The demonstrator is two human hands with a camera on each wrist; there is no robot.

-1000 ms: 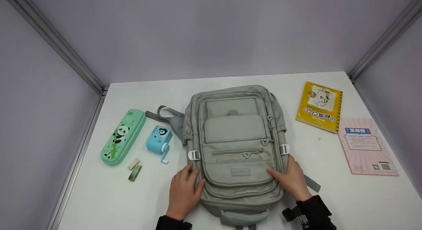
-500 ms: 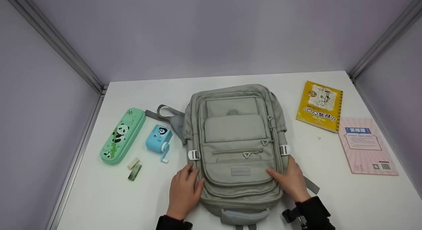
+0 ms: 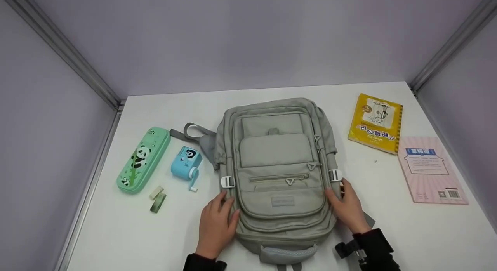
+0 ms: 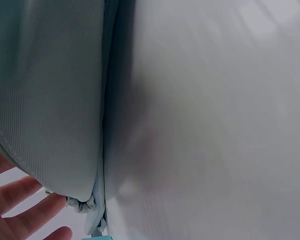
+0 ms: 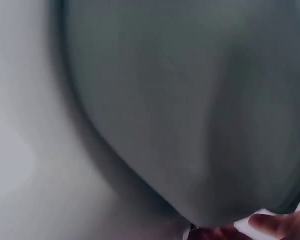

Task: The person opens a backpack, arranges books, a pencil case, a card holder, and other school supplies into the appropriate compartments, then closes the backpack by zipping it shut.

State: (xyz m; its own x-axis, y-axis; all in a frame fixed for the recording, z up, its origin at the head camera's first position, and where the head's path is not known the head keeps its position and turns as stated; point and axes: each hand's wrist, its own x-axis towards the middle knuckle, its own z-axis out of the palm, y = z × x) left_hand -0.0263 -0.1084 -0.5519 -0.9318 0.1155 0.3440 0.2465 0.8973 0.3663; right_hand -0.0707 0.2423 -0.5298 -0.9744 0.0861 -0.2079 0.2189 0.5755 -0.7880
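Note:
A grey-green backpack (image 3: 277, 166) lies on the white table with its front up and its padded handle towards me. My left hand (image 3: 216, 224) rests along its left side, below a white buckle (image 3: 228, 182). The fingers (image 4: 37, 215) are loosely extended against the fabric in the left wrist view. At the lower right side, my right hand (image 3: 349, 211) holds the side fabric, thumb on the near face and fingers at the outer edge. In the right wrist view this fabric fills most of the picture and hides part of the fingers; the thumb (image 5: 272, 224) shows at the bottom.
Left of the backpack are a green panda pencil case (image 3: 143, 160), a blue crank pencil sharpener (image 3: 186, 162), and two small blocks, one green (image 3: 158, 203) and one pale (image 3: 156, 192). A yellow book (image 3: 376, 123) and a pink book (image 3: 433, 170) lie on the right.
My right hand has shifted slightly right, its thumb sliding from the front panel to the side edge. The side fabric there bulges out a little more. My left hand stays put.

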